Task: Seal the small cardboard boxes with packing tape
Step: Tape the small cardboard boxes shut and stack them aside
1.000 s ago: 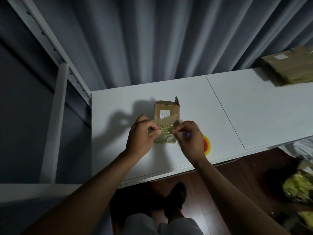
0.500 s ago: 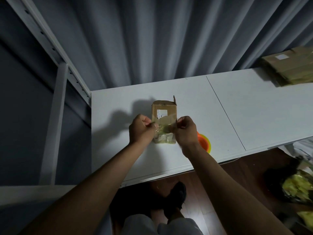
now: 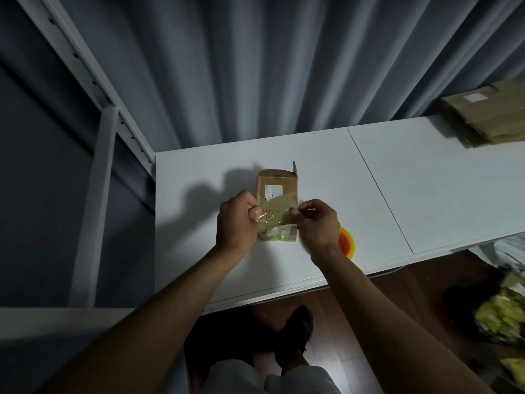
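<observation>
Pinching one end each, the left hand (image 3: 237,221) and right hand (image 3: 318,223) hold a clear, glossy strip of packing tape (image 3: 275,218) stretched flat across the small cardboard box (image 3: 277,194); fingers curled, thumbs pressed on tape. Box: brown, rectangular, lying on the white table (image 3: 326,166), white label on top, far flap raised. An orange-and-yellow disc (image 3: 348,241) lies just beside the right wrist.

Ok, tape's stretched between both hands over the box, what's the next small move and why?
Probably lower the tape strip onto the box and press it flat. The left hand and right hand pinch its ends across the box's near part, and the far end flap still stands open.
</observation>
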